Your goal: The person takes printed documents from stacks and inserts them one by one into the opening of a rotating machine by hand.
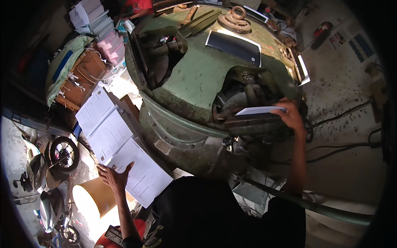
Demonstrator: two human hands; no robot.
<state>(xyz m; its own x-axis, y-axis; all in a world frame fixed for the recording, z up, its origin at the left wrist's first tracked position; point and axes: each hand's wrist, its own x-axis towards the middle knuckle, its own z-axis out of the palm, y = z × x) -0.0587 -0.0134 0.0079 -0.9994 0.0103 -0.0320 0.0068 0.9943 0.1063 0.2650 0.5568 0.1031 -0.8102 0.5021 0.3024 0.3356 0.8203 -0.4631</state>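
My right hand (291, 116) pinches the right end of a thin white booklet (258, 110), which lies along a dark ledge at the near opening of a large green machine (190, 78). To the left, several piles of printed white sheets (142, 173) run in a slanting row beside the machine. My left hand (115, 177) is at the left edge of the nearest pile, its fingers spread and its thumb over the paper. Whether it presses on the sheets I cannot tell. Inside the opening, a metal clamp part (250, 84) shows above the booklet.
A dark blue-black sheet (233, 47) and a rusty ring fitting (237, 18) rest on the machine top. Stacked paper bundles (95, 25) stand at far left. A motorbike wheel (64, 155) and a yellow drum (95, 197) are left of me; a long bar (310, 202) crosses at right.
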